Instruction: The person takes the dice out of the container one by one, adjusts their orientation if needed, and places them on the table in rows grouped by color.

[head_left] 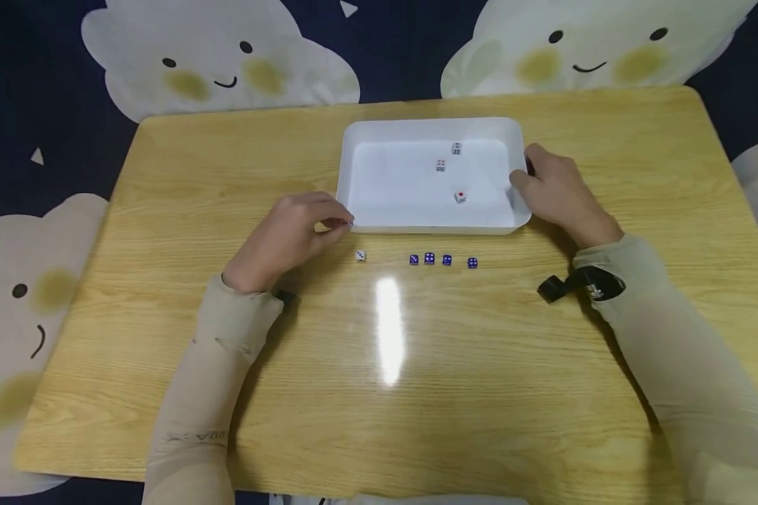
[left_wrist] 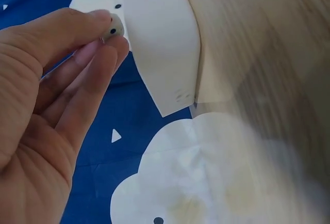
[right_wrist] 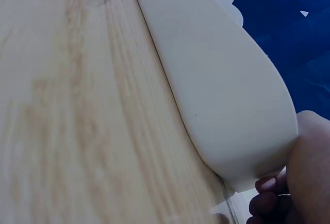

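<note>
My left hand (head_left: pixel 297 228) pinches a small white die (left_wrist: pixel 114 28) with dark dots between thumb and fingertips, at the near left corner of a white tray (head_left: pixel 388 229). The right end of the tray is in the grip of my right hand (head_left: pixel 562 189), thumb over the rim; its other fingers are partly hidden. Inside the tray lie three white dice, among them one (head_left: pixel 460 197) with a red dot on top. In front of the tray, another white die (head_left: pixel 361 256) sits on the table, with several blue dice (head_left: pixel 429 258) to its right.
The wooden table (head_left: pixel 455 407) carries all of these, and a bright glare (head_left: pixel 389 330) shows on it. Behind the table hangs or lies dark blue cloth (head_left: pixel 391 49) with smiling white clouds. A black strap with a mount (head_left: pixel 581 282) is on my right wrist.
</note>
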Tool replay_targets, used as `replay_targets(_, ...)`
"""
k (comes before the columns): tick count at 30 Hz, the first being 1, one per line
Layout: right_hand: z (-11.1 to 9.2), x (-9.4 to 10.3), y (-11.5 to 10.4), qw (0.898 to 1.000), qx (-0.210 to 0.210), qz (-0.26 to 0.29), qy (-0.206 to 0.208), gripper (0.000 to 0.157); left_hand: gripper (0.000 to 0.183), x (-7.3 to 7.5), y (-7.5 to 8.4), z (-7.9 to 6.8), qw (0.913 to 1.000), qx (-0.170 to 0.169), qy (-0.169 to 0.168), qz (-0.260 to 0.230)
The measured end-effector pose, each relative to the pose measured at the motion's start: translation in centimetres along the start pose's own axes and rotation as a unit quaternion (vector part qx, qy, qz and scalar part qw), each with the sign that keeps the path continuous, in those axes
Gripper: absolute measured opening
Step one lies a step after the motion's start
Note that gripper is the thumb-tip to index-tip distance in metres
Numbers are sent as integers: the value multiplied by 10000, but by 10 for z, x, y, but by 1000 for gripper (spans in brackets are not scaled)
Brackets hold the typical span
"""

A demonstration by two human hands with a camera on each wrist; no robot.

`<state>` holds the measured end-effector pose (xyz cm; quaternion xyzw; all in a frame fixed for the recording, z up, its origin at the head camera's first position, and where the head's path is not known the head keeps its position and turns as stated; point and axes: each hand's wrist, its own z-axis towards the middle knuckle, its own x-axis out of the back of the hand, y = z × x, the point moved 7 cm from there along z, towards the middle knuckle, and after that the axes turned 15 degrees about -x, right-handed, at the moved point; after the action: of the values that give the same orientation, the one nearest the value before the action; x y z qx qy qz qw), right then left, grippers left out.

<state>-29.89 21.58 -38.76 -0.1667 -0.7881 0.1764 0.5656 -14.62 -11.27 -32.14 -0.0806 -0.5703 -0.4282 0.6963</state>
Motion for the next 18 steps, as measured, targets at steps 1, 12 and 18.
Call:
replay_targets(1, 0, 0, 0, 10000, 7, 1, -1, 42, 8, 1, 0, 0, 10000, 1, 1, -4)
replay_targets(12, 1, 1, 0, 10000, -4, -37, -58, 41, 10, -4, -2, -3, 9975, 91, -605, -367)
replay_targets(18, 1, 1, 1, 9999, -17, -67, -79, 40, 8, -8, 0, -4, 9949, 106, -905, -441)
